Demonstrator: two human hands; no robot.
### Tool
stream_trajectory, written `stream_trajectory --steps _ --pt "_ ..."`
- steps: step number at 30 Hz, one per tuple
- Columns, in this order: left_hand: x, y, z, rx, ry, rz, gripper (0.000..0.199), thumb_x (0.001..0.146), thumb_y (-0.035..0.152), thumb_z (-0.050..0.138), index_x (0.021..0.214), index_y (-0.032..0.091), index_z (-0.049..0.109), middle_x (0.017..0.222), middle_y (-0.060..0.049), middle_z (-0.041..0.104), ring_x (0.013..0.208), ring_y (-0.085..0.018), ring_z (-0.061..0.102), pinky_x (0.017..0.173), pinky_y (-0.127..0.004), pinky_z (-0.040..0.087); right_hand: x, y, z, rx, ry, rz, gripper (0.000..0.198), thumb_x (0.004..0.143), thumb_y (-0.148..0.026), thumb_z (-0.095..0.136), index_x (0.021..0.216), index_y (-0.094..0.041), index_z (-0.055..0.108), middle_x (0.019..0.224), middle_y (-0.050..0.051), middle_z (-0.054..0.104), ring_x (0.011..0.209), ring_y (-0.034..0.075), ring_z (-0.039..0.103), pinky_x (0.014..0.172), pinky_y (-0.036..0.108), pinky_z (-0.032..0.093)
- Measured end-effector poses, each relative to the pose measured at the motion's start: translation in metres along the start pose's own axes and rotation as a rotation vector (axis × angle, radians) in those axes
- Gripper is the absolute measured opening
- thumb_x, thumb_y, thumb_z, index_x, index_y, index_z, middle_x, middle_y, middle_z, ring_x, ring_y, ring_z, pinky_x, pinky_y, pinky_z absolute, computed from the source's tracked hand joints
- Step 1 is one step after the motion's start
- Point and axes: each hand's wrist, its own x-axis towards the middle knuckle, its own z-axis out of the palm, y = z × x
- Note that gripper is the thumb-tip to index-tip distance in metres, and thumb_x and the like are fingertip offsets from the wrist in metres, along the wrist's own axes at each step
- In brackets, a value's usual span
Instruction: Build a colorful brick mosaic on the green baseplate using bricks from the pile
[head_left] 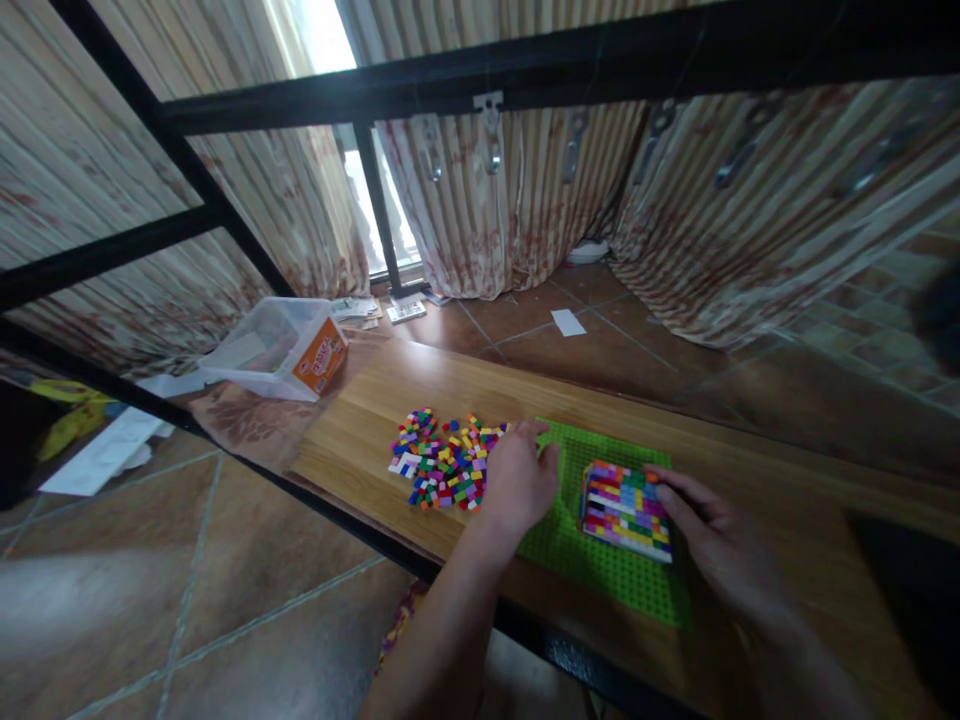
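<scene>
At the far left, a translucent plastic bin (240,350) with an orange label (321,356) is set on a patterned cloth (251,415), just beyond the end of the wooden tabletop (360,395); by this placing, the work surface is presumably left free for smaller pieces. Next, loose bricks (442,460) in many colours are spread in a shallow heap on the wood. Most are laid out thinly enough to be seen singly, which probably allows a colour or size to be picked out without digging.

The left hand (521,470) is held between the heap and the green baseplate (574,550), over the right edge of the bricks. Its fingers are partly curled and pointed away from the wearer; whether a brick is held beneath them cannot be told, since the fingertips are hidden. From this position, both heap and plate appear to be within easy reach.

On the right part of the baseplate, a multicoloured brick panel (626,510) is placed, with green studs left bare around it, probably so that it is given a firm footing. The panel's far right corner is met by the right hand (712,520), whose thumb and fingers are brought nearly together there. The corner seems to be steadied or pressed; whether it is truly gripped cannot be told.
</scene>
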Motion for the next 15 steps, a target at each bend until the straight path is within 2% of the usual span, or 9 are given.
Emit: stream_trajectory --steps 3,7,11,15 --pt "0.012 -0.017 -0.023 0.17 0.086 -0.063 0.027 0.085 0.014 0.055 0.108 0.017 0.069 0.108 -0.012 0.072 0.1 -0.024 0.067 0.093 -0.037 0.051 0.0 -0.003 -0.004 -0.014 0.092 -0.075 0.035 0.082 -0.052 0.065 0.105 -0.029 0.077 0.112 0.005 0.077 0.101 0.027 0.072 0.088 0.042 0.058" --pt "0.02 -0.034 -0.041 0.379 0.109 -0.135 0.035 0.08 0.01 0.056 0.111 0.018 0.07 0.112 -0.013 0.071 0.107 -0.026 0.065 0.096 -0.036 0.049 0.0 -0.009 -0.008 -0.036 0.163 -0.04 0.034 0.08 -0.052 0.065 0.101 -0.028 0.077 0.11 0.006 0.077 0.108 0.029 0.07 0.1 0.05 0.051" --pt "0.021 -0.04 -0.04 0.49 0.028 -0.107 0.036 0.08 0.007 0.052 0.107 0.018 0.073 0.104 -0.014 0.072 0.103 -0.028 0.066 0.092 -0.036 0.049 -0.001 -0.016 -0.008 -0.019 0.177 -0.009 0.036 0.077 -0.053 0.066 0.099 -0.026 0.077 0.109 0.007 0.077 0.111 0.031 0.068 0.104 0.053 0.048" --pt "0.024 -0.043 -0.035 0.504 0.009 -0.093 0.034 0.081 0.007 0.051 0.104 0.017 0.074 0.104 -0.014 0.072 0.103 -0.028 0.067 0.092 -0.036 0.048 -0.002 -0.019 -0.007 0.024 0.2 -0.028 0.032 0.078 -0.05 0.067 0.097 -0.026 0.077 0.106 0.007 0.078 0.107 0.03 0.07 0.101 0.05 0.051"
